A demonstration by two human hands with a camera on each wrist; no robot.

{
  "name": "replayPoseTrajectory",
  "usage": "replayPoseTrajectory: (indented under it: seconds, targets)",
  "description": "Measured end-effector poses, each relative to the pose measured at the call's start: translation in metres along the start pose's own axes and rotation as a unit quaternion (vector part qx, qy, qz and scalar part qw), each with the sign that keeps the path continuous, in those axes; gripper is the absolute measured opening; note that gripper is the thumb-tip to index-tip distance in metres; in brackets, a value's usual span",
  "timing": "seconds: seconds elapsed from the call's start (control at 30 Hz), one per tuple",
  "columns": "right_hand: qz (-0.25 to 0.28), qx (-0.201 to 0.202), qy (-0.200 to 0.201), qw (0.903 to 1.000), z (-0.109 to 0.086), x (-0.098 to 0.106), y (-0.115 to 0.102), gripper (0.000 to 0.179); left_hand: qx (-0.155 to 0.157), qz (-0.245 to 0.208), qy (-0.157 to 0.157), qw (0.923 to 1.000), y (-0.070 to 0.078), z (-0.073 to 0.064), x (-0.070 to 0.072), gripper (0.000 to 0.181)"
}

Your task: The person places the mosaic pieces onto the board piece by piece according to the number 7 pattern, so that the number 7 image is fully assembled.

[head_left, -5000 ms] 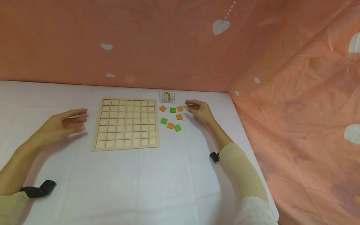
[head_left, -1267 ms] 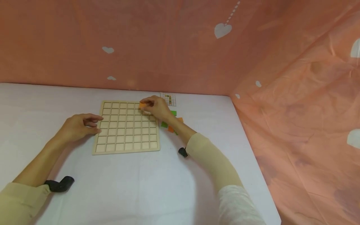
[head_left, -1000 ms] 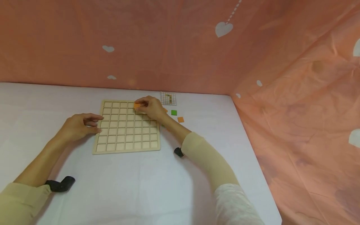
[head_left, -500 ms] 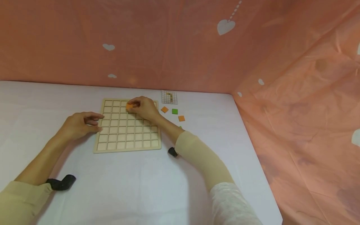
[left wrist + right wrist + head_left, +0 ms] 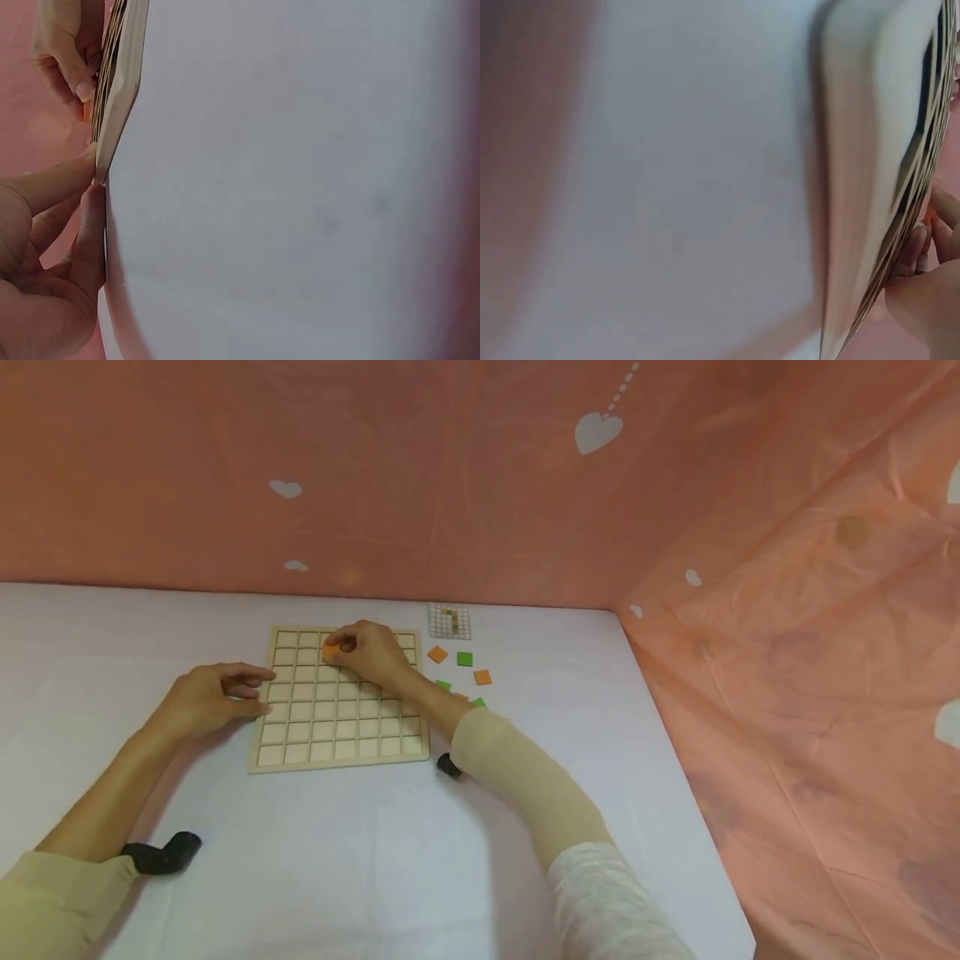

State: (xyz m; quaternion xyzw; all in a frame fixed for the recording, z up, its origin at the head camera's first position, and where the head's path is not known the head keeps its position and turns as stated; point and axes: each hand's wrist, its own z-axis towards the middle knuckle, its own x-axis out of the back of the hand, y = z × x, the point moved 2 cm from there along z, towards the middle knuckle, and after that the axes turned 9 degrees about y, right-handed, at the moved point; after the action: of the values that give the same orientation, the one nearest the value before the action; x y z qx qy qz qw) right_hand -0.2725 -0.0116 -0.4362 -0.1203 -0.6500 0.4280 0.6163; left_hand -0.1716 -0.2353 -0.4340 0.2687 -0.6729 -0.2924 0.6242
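My right hand (image 5: 372, 653) pinches a small orange square tile (image 5: 330, 652) between thumb and fingertips. The tile is held over the upper rows of the wooden grid board (image 5: 337, 766), left of its middle. In the right wrist view, those fingers (image 5: 913, 251) appear low over the grid. At the board's left edge rests my left hand (image 5: 213, 700), index finger and thumb spread along the rim. The left wrist view shows its fingertips (image 5: 91, 201) touching the board's side (image 5: 124, 90). Part of the grid is hidden under my right hand and forearm.
Right of the board lie loose tiles, among them an orange one (image 5: 438, 653), a green one (image 5: 465, 658) and another orange one (image 5: 482, 677). My forearm partly covers others. Behind them is a small pattern card (image 5: 449, 622). A pink curtain (image 5: 480, 510) hangs behind the white table (image 5: 337, 860).
My right hand has picked up an orange tile from the right and carried it leftward across the board's upper rows. My left hand has come in to the board's left edge and stays there.
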Motion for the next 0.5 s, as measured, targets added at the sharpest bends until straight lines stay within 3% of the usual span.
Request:
replayPoseTrajectory:
  seconds: [0.5]
  targets:
    - [-0.053,0.011,-0.013,0.9985,0.0036,-0.0050,-0.0015,0.026,0.006,0.002,-0.011,0.9999,-0.0038,0.0016,0.0013,0.056]
